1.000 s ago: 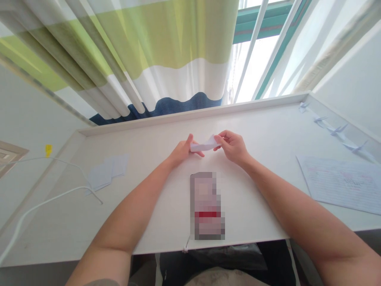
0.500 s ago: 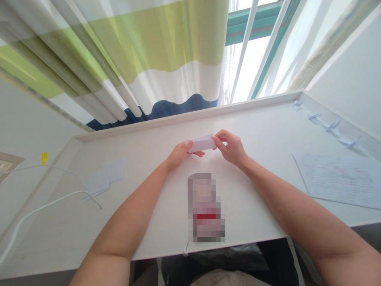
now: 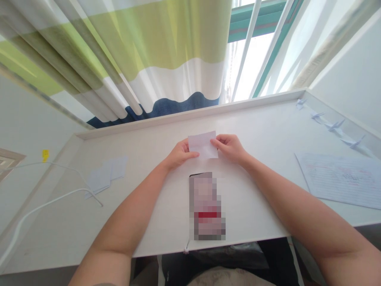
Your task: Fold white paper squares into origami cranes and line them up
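Observation:
A small white sheet of paper is held up between both hands above the white desk, its broad face turned toward me. My left hand grips its left edge, thumb along the lower front and fingers behind. At the right edge, my right hand pinches the sheet between thumb and fingers. Nearer to me, a phone-shaped object lies on the desk, its surface blurred into blocks. What the fingers behind the paper do is hidden.
Loose white paper pieces lie at the left beside a white cable. Lined written sheets rest at the right. Several folded paper shapes line the desk's right rim. A raised ledge runs along the back, below the curtain.
The paper was a narrow folded strip and now shows a taller, opened face. My left thumb has shifted to its lower edge; my right hand has come slightly lower on it.

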{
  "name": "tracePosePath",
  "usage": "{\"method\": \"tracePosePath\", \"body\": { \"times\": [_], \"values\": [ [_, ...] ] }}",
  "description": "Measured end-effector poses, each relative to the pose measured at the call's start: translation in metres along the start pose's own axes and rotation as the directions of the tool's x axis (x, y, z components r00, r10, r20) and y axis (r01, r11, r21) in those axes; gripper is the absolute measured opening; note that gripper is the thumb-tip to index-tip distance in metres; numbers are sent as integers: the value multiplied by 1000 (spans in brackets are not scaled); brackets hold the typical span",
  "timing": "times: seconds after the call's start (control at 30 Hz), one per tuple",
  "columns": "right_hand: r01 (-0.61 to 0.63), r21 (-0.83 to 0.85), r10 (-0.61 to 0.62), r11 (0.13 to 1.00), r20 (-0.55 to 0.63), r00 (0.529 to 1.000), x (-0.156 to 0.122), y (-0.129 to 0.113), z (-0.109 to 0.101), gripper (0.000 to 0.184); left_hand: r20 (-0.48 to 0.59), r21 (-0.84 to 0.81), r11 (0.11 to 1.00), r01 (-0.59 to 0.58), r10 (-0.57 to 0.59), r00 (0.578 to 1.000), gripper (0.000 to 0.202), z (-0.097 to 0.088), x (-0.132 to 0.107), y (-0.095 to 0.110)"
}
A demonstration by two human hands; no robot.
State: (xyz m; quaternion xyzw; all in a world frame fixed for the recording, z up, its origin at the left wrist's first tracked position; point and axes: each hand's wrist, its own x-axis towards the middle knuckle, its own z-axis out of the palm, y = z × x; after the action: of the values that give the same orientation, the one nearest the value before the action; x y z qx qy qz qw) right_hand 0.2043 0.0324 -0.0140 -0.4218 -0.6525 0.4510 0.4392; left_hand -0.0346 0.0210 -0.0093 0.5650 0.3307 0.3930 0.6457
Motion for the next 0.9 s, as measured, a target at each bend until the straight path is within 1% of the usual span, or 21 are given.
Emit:
{"method": "tracePosePath", "body": {
  "times": [0.07, 0.13, 0.23, 0.37, 0.47, 0.6, 0.67, 0.77, 0.83, 0.9],
  "values": [
    [-63, 42, 62, 997, 22, 998, 1, 2, -1, 55, -5, 12, 999, 35, -35, 999, 58, 1, -1, 1],
    [-90, 65, 88, 994, 32, 996, 2, 3, -2, 59, -25, 34, 996, 84, -83, 996, 55, 2, -1, 1],
    [-73, 98, 70, 992, 39, 997, 2, 4, -2, 61, -95, 59, 989, 133, -127, 987, 54, 3, -2, 2],
    [-44, 131, 40, 990, 34, 999, 2, 4, 0, 63, -188, 36, 984, 174, -164, 968, 56, 4, -2, 3],
    [-28, 124, 29, 992, -4, 1000, 2, 2, 2, 66, -194, 11, 982, 191, -185, 963, 53, 4, -1, 2],
    [-30, 150, 36, 988, -36, 999, 1, 0, 4, 64, -180, -1, 984, 177, -174, 968, 52, 5, -1, 3],
    [-65, 191, 66, 979, 5, 998, 1, 1, 4, 61, -160, 15, 984, 180, -176, 971, 54, 6, -2, 4],
    [-121, 266, 89, 956, 129, 988, 0, 3, 3, 53, -153, 26, 978, 206, -199, 968, 55, 7, -2, 5],
    [-146, 278, 103, 950, 164, 981, 0, 5, 2, 51, -163, 29, 976, 217, -209, 964, 53, 7, -2, 5],
    [-170, 262, 126, 950, 177, 976, -1, 6, 1, 49, -139, 75, 974, 214, -202, 969, 50, 6, -2, 5]
  ]
}}
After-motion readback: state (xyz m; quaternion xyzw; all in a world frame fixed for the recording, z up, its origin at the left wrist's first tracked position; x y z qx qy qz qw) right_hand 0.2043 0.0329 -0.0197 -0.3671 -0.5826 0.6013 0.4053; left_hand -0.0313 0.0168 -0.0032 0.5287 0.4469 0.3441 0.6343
